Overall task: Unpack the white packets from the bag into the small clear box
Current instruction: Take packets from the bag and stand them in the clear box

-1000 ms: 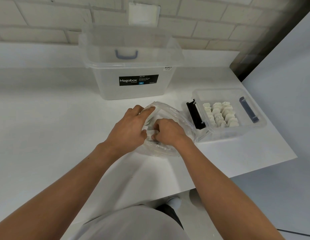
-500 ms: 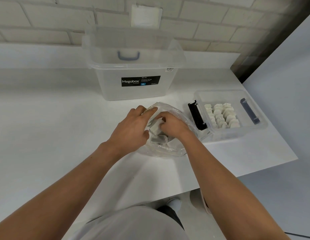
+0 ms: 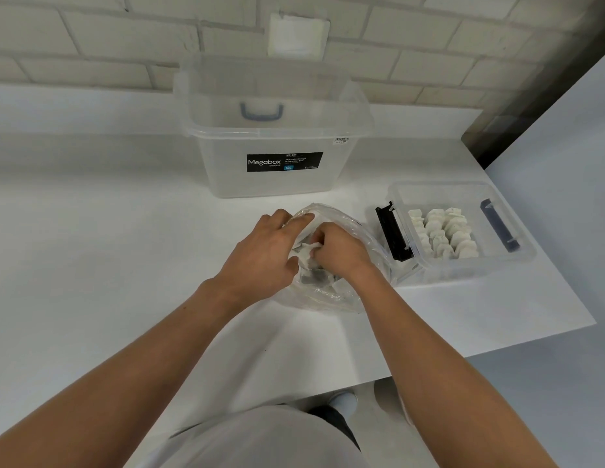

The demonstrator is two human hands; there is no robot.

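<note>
Backing onto brick wall [image 3: 91, 35], white table [image 3: 108, 248] bears bag [image 3: 360, 231]; left grip [image 3: 264, 251] holds it, right grip [image 3: 341, 248] pinches packet [image 3: 306, 254].

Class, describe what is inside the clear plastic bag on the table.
The bag holds white packets. The right hand reaches in, fingers pinching one; the left hand holds the mouth. Both hands cover the rest, so the count is hidden.

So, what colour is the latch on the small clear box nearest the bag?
Black; the latch shows best in the head view.
</note>
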